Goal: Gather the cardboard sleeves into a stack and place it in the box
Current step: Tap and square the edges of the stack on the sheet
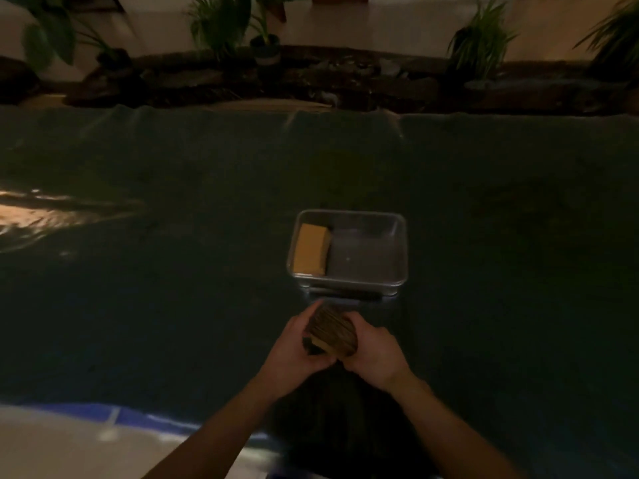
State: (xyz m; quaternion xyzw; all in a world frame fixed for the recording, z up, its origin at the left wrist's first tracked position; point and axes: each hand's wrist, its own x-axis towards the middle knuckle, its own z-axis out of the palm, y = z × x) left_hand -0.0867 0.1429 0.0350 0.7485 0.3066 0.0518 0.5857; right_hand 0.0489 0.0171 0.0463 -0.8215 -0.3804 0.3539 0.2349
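A stack of brown cardboard sleeves (332,331) is held edge-up between both hands, just in front of the box. My left hand (296,350) grips its left side and my right hand (371,354) its right side. The box (397,271) is a clear rectangular container on the dark cloth, straight ahead of the hands. Inside it, against the left wall, lies another stack of tan sleeves (311,248). The rest of the box floor is bare. The scene is dim.
A dark cloth (484,219) covers the table. Potted plants (479,43) and dark clutter line the far edge. A bright patch of light (41,212) falls on the left. A white and blue surface (86,437) shows at the near left.
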